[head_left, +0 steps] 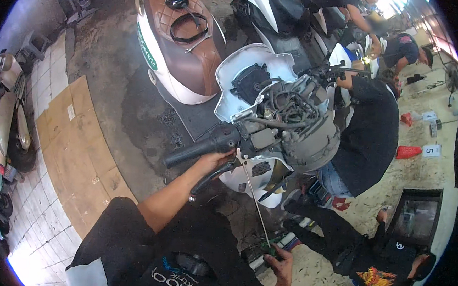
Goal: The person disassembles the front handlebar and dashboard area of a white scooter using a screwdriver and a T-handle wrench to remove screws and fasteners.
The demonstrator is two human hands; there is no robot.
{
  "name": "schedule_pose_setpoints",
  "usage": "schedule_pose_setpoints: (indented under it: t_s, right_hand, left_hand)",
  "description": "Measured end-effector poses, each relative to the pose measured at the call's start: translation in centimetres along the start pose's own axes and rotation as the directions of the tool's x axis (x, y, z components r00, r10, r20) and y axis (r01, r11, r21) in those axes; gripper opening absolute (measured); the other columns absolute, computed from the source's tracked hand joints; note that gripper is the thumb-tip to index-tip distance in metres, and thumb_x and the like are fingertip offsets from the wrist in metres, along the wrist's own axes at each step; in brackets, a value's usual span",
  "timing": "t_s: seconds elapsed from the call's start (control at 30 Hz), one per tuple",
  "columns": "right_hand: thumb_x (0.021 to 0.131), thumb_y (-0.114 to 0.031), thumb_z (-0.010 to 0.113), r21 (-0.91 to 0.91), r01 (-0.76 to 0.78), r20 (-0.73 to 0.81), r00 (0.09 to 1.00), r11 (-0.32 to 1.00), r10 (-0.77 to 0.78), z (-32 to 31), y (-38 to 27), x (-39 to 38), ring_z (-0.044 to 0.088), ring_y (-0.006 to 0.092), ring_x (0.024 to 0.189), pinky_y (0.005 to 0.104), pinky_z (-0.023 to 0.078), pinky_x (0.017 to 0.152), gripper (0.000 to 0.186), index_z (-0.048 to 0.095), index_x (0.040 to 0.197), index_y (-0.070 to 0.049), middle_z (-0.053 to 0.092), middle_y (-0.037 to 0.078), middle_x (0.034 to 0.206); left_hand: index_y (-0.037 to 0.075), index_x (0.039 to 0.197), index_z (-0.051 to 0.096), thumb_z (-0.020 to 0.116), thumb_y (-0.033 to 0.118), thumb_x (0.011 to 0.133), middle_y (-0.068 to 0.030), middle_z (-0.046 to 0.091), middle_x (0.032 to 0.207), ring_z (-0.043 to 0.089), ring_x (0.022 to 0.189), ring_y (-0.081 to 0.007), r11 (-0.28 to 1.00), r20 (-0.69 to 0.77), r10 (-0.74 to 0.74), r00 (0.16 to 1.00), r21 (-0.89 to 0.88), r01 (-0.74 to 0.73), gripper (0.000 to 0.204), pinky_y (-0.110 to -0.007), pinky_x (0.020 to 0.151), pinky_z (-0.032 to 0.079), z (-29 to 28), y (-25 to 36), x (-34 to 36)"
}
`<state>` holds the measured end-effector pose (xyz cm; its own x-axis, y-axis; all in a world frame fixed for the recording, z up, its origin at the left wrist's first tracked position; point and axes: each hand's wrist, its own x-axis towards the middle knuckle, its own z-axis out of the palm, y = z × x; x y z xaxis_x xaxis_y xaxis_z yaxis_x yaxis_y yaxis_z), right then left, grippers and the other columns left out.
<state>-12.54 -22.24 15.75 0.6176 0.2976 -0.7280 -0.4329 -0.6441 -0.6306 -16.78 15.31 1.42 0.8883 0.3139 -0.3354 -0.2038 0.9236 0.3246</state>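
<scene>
A scooter's black handlebar grip (194, 150) points to the left, its brake lever (213, 180) curving below it. My left hand (218, 160) is closed around the handlebar beside the switch housing, with the fingertips partly hidden. Down at the lower right, my right hand (280, 264) grips the green handle of a long screwdriver (255, 205). The thin metal shaft slants up and left to the underside of the handlebar; whether its tip sits in a screw cannot be made out. Exposed wiring (294, 107) fills the scooter's front, next to a detached-looking white panel (228, 72).
The brown seat (191, 70) carries a round mirror (177, 2) and a black ring-shaped part. Flattened cardboard (81, 155) covers floor at left. A co-worker in black (368, 138) bends close by on the right; another person (384, 265) is at lower right. More scooters stand behind.
</scene>
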Motion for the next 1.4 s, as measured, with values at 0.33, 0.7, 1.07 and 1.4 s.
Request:
schedule_pose_setpoints:
  t_s: [0.33, 0.7, 1.07, 1.4]
  right_hand:
    - [0.067, -0.005, 0.079, -0.067, 0.070, 0.085, 0.994, 0.995, -0.064, -1.2, 1.7, 1.1, 0.054, 0.0083, 0.067, 0.0233, 0.045, 0.058, 0.050, 0.062, 0.114, 0.003, 0.062, 0.002, 0.079]
    - [0.065, -0.015, 0.081, 0.115, 0.033, 0.245, 0.968, 0.993, -0.060, 1.0, 3.5, 7.7, 0.054, 0.0090, 0.068, 0.0252, 0.046, 0.064, 0.055, 0.061, 0.111, 0.006, 0.061, 0.002, 0.077]
    - [0.069, -0.005, 0.077, 0.269, -0.151, 0.287, 0.955, 0.951, 0.070, -1.1, 10.7, 5.7, 0.061, 0.0149, 0.070, 0.0299, 0.050, 0.061, 0.049, 0.057, 0.112, 0.008, 0.064, 0.007, 0.082]
    - [0.063, -0.027, 0.083, 0.013, -0.029, 0.131, 0.991, 1.000, 0.027, 1.2, 4.8, 2.2, 0.055, 0.0137, 0.076, 0.0317, 0.045, 0.066, 0.057, 0.064, 0.107, 0.003, 0.063, 0.003, 0.082]
  left_hand:
    - [0.002, 0.105, 0.062, 0.062, 0.020, 0.088, -0.0040, 0.063, 0.103, 0.058, 0.095, -0.0136, 0.962, -0.096, -0.020, 0.995, 0.269, 0.046, 0.025, -0.026, 0.088, 0.045, -0.9, -0.1, 0.0]
    - [0.002, 0.111, 0.060, 0.064, 0.019, 0.087, -0.0013, 0.062, 0.105, 0.057, 0.096, -0.0123, 0.968, -0.030, -0.053, 0.998, 0.245, 0.059, 0.029, -0.027, 0.086, 0.044, 0.6, 1.4, -0.4]
    - [0.003, 0.087, 0.058, 0.041, 0.041, 0.097, -0.0024, 0.049, 0.055, 0.042, 0.039, -0.0076, 0.711, 0.036, -0.157, 0.987, 0.698, 0.087, 0.043, -0.022, 0.036, 0.032, 4.7, 3.8, -5.7]
    - [0.003, 0.086, 0.055, 0.038, 0.036, 0.098, -0.0057, 0.053, 0.056, 0.042, 0.036, -0.0086, 0.688, -0.082, -0.172, 0.982, 0.703, 0.179, 0.039, -0.023, 0.032, 0.031, 6.9, 4.5, -6.5]
